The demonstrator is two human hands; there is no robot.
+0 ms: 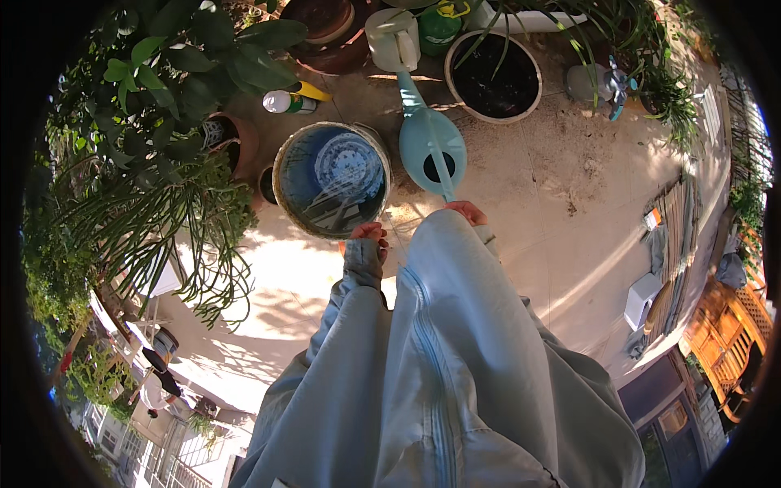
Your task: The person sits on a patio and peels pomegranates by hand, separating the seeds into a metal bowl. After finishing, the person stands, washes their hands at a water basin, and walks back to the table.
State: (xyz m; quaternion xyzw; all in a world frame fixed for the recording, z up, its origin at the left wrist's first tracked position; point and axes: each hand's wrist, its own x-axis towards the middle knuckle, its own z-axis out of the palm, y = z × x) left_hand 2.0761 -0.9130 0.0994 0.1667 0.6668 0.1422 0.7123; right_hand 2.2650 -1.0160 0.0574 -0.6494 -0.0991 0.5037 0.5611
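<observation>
My left hand (369, 233) is at the near rim of a round bucket (332, 180), its fingers curled; whether it grips the rim or only rests near it I cannot tell. The bucket is blue inside, with a whitish patterned bottom and a shiny surface like water. My right hand (467, 212), partly hidden by my knee, is at the near end of the handle of a light blue plastic watering can (418, 152). That can stands right of the bucket, its spout pointing away. A paler watering can (390, 39) stands beyond it.
A round pot of dark soil (495, 76) stands beyond on the right, a white bottle (287, 102) beyond the bucket. Leafy plants (213, 67) hang at left. A spray bottle (595, 83) is at far right. Another person (155, 390) is in the lower left distance.
</observation>
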